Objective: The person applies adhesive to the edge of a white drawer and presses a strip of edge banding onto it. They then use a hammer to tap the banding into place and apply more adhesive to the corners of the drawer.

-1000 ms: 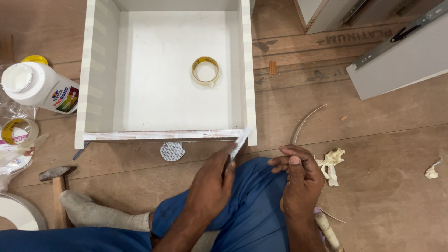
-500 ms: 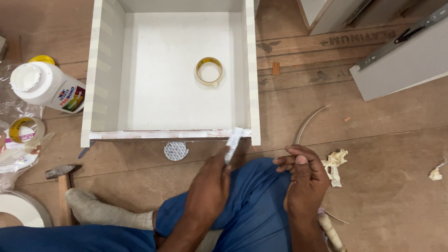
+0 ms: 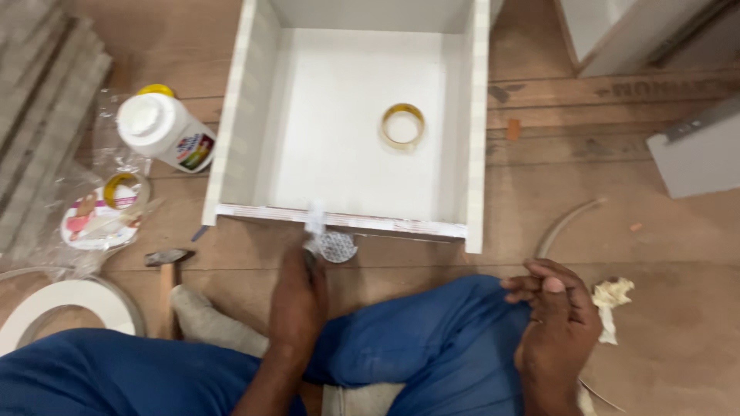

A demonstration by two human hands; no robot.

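Leftward along the front edge of the drawer [image 3: 351, 115] is where the left hand [image 3: 299, 296] is now sitting; half a second ago it was near the drawer's front right corner, and now it is closer to the middle of that edge. Its fingers are clamping a small white scraper [image 3: 315, 219], whose tip is touching the glue-streaked front edge. Just beside the tip, a small round mesh disc [image 3: 335, 246] is lying on the floor [image 3: 678, 339], partly under the fingers.

Resting on the blue-trousered knee [image 3: 432, 339], the right hand [image 3: 556, 320] is lying with its fingers curled together, and I cannot tell whether it is holding anything. Just to its right a crumpled pale scrap [image 3: 613, 296] is lying on the floor, and a thin curved strip [image 3: 563, 223] is arching beyond it.

Inside the drawer, toward its right side, a tape roll [image 3: 403, 125] is lying flat. Off the drawer's left side a white glue bottle [image 3: 163, 131] is lying tilted, with a plastic bag [image 3: 100, 216] of small items below it. A hammer [image 3: 167, 266] is lying near the drawer's front left corner, beside a socked foot [image 3: 216, 327].
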